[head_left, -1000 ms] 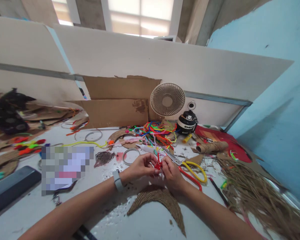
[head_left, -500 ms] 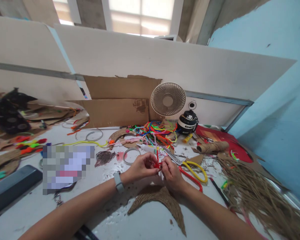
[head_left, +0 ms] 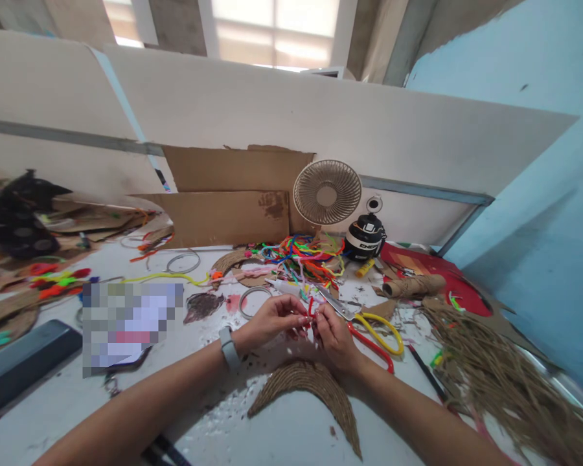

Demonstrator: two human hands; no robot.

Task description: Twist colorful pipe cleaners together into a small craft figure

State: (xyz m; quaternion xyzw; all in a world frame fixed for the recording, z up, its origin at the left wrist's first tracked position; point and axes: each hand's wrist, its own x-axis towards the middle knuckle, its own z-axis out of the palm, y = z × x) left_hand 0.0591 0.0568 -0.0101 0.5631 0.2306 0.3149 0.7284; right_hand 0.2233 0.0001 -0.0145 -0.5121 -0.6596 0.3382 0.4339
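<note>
A short red pipe cleaner (head_left: 311, 304) is pinched between my two hands above the white table. My left hand (head_left: 284, 317), with a grey band on its wrist, has thumb and fingers closed on it from the left. On the other side my right hand (head_left: 332, 333) grips it with curled fingers, which hide part of it. Just below the hands lies a brown crescent (head_left: 304, 375) covered in twine. Scissors (head_left: 364, 321) with yellow and red handles rest close to my right hand, blades partly open.
Behind the hands sit a tangle of coloured pipe cleaners (head_left: 301, 255), a glue tube (head_left: 286, 287) and a metal ring (head_left: 255, 303). A fan (head_left: 327, 193) and a black bottle (head_left: 364, 238) stand farther back. Loose twine (head_left: 495, 369) and a dark pencil (head_left: 427, 374) lie at right.
The fingers of my left hand have shifted along the red pipe cleaner, and its upright end looks shorter and tilted. The crescent below shows more fully. My right hand has barely moved.
</note>
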